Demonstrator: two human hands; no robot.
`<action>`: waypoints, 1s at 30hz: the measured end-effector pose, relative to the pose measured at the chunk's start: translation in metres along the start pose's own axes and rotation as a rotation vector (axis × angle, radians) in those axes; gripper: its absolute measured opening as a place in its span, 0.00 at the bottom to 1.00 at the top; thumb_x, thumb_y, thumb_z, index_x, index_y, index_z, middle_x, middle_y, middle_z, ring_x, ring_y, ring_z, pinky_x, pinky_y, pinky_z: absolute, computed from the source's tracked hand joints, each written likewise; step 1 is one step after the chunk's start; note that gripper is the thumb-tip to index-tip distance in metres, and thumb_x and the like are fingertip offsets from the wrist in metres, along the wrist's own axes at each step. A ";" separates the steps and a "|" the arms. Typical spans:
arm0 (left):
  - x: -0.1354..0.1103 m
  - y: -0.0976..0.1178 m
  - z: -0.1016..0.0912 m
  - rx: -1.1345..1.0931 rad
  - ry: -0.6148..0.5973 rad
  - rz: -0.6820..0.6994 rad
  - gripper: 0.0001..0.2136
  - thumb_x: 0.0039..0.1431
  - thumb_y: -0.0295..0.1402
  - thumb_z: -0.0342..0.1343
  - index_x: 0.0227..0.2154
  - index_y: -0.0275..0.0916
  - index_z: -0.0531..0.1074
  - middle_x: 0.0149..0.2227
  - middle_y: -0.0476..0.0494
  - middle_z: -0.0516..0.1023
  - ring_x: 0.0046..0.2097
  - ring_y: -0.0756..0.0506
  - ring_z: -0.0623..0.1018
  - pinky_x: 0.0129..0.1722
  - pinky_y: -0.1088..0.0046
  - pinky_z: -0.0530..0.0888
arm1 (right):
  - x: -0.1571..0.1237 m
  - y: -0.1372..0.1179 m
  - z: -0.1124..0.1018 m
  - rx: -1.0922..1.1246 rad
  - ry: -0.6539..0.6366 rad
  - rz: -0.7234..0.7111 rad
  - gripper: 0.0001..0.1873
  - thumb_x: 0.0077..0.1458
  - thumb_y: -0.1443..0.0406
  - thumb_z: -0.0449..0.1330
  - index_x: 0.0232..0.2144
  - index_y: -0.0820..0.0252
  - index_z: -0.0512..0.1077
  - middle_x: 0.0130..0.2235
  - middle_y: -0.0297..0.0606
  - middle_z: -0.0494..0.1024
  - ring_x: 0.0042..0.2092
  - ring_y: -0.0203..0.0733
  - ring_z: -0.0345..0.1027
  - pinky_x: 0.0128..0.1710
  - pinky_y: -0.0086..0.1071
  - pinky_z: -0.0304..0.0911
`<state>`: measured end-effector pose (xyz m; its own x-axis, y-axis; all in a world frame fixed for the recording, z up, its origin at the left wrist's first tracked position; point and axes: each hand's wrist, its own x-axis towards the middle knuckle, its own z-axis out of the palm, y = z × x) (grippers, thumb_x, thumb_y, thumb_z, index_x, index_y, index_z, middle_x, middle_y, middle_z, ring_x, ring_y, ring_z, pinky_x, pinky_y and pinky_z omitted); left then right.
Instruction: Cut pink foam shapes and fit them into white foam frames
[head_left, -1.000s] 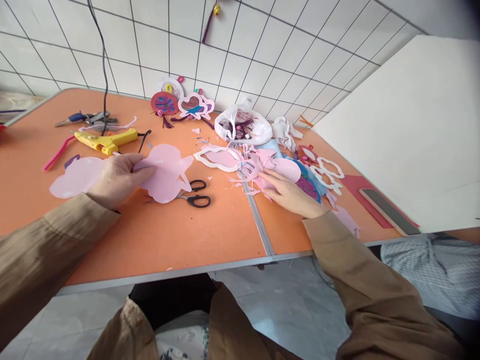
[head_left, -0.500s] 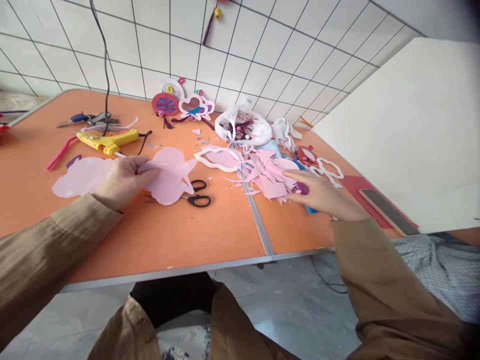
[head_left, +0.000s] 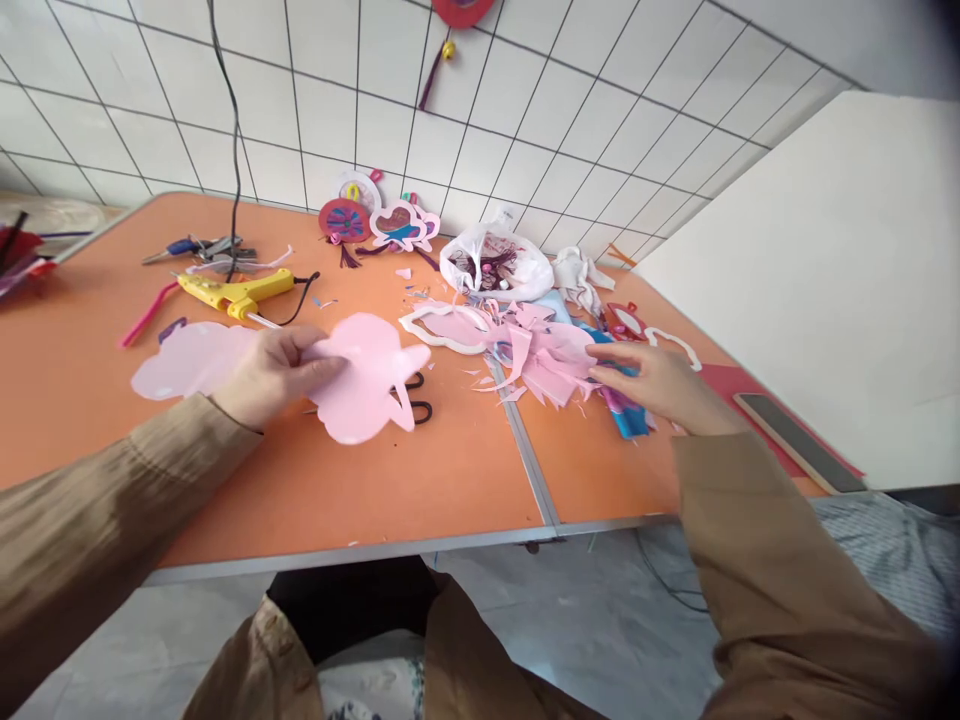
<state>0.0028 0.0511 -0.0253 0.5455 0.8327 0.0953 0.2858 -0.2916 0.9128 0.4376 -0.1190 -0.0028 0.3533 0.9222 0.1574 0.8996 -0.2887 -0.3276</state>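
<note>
My left hand (head_left: 271, 375) is closed on a pink scalloped paper cutout (head_left: 360, 370), thumb on top, raised over the table. A narrow strip still hangs from the cutout's right edge. Beneath it lie scissors (head_left: 424, 412), with only parts of the black handles showing. Another pale pink cutout (head_left: 191, 362) rests on the table behind my left wrist. On the right, my right hand (head_left: 660, 378) has its fingers apart at the edge of a heap of pink paper scraps (head_left: 551, 360). Whether the fingertips touch the scraps I cannot tell.
A yellow glue gun (head_left: 240, 292) lies at the left with its cable. Round and flower-shaped ornaments (head_left: 345, 220) lean against the tiled wall. A white plastic bag (head_left: 457, 265) of tassels stands behind the scraps. White scalloped frame (head_left: 442, 345) and red sheet (head_left: 780, 440) are nearby.
The view has shifted slightly. My left hand has brought the pink cutout right and nearer, now covering more of the scissors. My right hand has drawn back a little from the scraps, uncovering blue material.
</note>
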 end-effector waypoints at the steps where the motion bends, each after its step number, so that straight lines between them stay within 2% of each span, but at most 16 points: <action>1: -0.003 0.001 0.004 -0.060 -0.085 -0.007 0.16 0.48 0.47 0.64 0.22 0.39 0.70 0.20 0.49 0.70 0.24 0.49 0.69 0.22 0.73 0.66 | -0.002 -0.005 -0.002 0.014 0.011 -0.010 0.18 0.56 0.50 0.62 0.45 0.47 0.82 0.53 0.42 0.84 0.58 0.66 0.76 0.62 0.64 0.68; 3: -0.008 0.003 0.012 -0.108 -0.194 0.004 0.15 0.51 0.46 0.64 0.25 0.39 0.72 0.22 0.48 0.73 0.25 0.48 0.71 0.23 0.74 0.68 | -0.007 -0.026 -0.001 0.053 0.027 -0.073 0.16 0.56 0.50 0.62 0.42 0.47 0.82 0.51 0.42 0.84 0.58 0.66 0.76 0.62 0.64 0.68; 5: -0.011 0.005 0.020 -0.066 -0.238 0.030 0.13 0.52 0.44 0.63 0.25 0.38 0.73 0.22 0.49 0.72 0.25 0.49 0.70 0.23 0.74 0.66 | -0.013 -0.058 0.006 0.156 -0.025 -0.171 0.15 0.57 0.52 0.62 0.43 0.47 0.82 0.50 0.41 0.85 0.57 0.65 0.76 0.59 0.62 0.70; 6: -0.012 0.006 0.023 -0.036 -0.259 0.046 0.13 0.53 0.43 0.62 0.24 0.38 0.72 0.21 0.50 0.70 0.24 0.50 0.68 0.23 0.75 0.65 | -0.015 -0.078 0.012 0.236 -0.097 -0.222 0.16 0.57 0.52 0.62 0.43 0.47 0.82 0.48 0.41 0.86 0.54 0.63 0.79 0.57 0.61 0.73; 8: -0.013 0.007 0.026 0.006 -0.288 0.088 0.14 0.53 0.43 0.61 0.21 0.39 0.70 0.19 0.53 0.64 0.23 0.52 0.62 0.22 0.75 0.60 | -0.018 -0.117 0.027 0.444 -0.305 -0.301 0.21 0.57 0.52 0.63 0.51 0.49 0.80 0.49 0.41 0.86 0.52 0.57 0.81 0.53 0.55 0.76; 10: -0.014 0.009 0.027 0.019 -0.302 0.116 0.14 0.54 0.43 0.60 0.20 0.39 0.68 0.19 0.54 0.61 0.22 0.53 0.60 0.21 0.75 0.59 | -0.018 -0.151 0.044 0.603 -0.442 -0.348 0.25 0.52 0.53 0.67 0.52 0.51 0.79 0.50 0.41 0.85 0.47 0.54 0.82 0.49 0.50 0.78; 12: -0.014 0.010 0.025 0.015 -0.298 0.121 0.14 0.54 0.42 0.60 0.22 0.38 0.70 0.20 0.53 0.64 0.23 0.52 0.62 0.22 0.76 0.61 | -0.014 -0.177 0.059 0.682 -0.521 -0.374 0.18 0.51 0.56 0.67 0.44 0.53 0.81 0.44 0.39 0.86 0.44 0.52 0.82 0.46 0.48 0.78; 14: -0.014 0.011 0.022 -0.001 -0.263 0.109 0.13 0.53 0.43 0.61 0.24 0.38 0.72 0.21 0.50 0.68 0.24 0.51 0.66 0.23 0.75 0.64 | -0.009 -0.192 0.072 0.691 -0.520 -0.358 0.08 0.52 0.58 0.65 0.32 0.54 0.79 0.37 0.37 0.85 0.40 0.52 0.81 0.42 0.46 0.77; 17: -0.011 0.010 0.017 -0.085 -0.174 0.044 0.14 0.50 0.44 0.64 0.27 0.36 0.76 0.23 0.48 0.74 0.25 0.50 0.70 0.24 0.75 0.67 | -0.001 -0.202 0.089 0.692 -0.422 -0.306 0.10 0.54 0.57 0.65 0.25 0.56 0.75 0.31 0.38 0.83 0.38 0.52 0.80 0.38 0.45 0.76; 20: -0.007 0.007 0.015 -0.256 -0.098 -0.081 0.19 0.43 0.47 0.69 0.32 0.35 0.79 0.28 0.43 0.82 0.29 0.46 0.76 0.27 0.72 0.73 | 0.004 -0.204 0.109 0.822 -0.294 -0.266 0.14 0.54 0.54 0.65 0.27 0.58 0.77 0.33 0.41 0.83 0.39 0.51 0.80 0.40 0.44 0.76; 23: -0.004 0.003 0.016 -0.378 -0.096 -0.212 0.23 0.37 0.47 0.72 0.33 0.34 0.82 0.33 0.38 0.86 0.34 0.41 0.81 0.32 0.68 0.77 | 0.007 -0.203 0.129 0.956 -0.173 -0.216 0.16 0.54 0.52 0.65 0.31 0.61 0.79 0.33 0.42 0.84 0.38 0.49 0.80 0.38 0.40 0.75; 26: -0.007 -0.001 0.018 -0.379 -0.088 -0.269 0.21 0.36 0.46 0.72 0.29 0.34 0.83 0.32 0.38 0.86 0.33 0.41 0.81 0.32 0.68 0.76 | 0.005 -0.199 0.140 0.981 -0.134 -0.231 0.17 0.54 0.52 0.65 0.32 0.61 0.80 0.34 0.42 0.85 0.38 0.48 0.80 0.38 0.39 0.75; 30: -0.012 -0.003 0.021 -0.328 -0.039 -0.265 0.19 0.37 0.47 0.71 0.25 0.34 0.82 0.27 0.40 0.84 0.29 0.44 0.78 0.29 0.70 0.74 | -0.001 -0.195 0.136 0.958 -0.151 -0.336 0.17 0.59 0.52 0.63 0.34 0.59 0.81 0.36 0.43 0.86 0.39 0.49 0.80 0.40 0.39 0.75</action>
<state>0.0122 0.0322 -0.0376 0.5181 0.8384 -0.1691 0.1575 0.1008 0.9824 0.2266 -0.0287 -0.0659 0.0254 0.9593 0.2813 0.3399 0.2563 -0.9048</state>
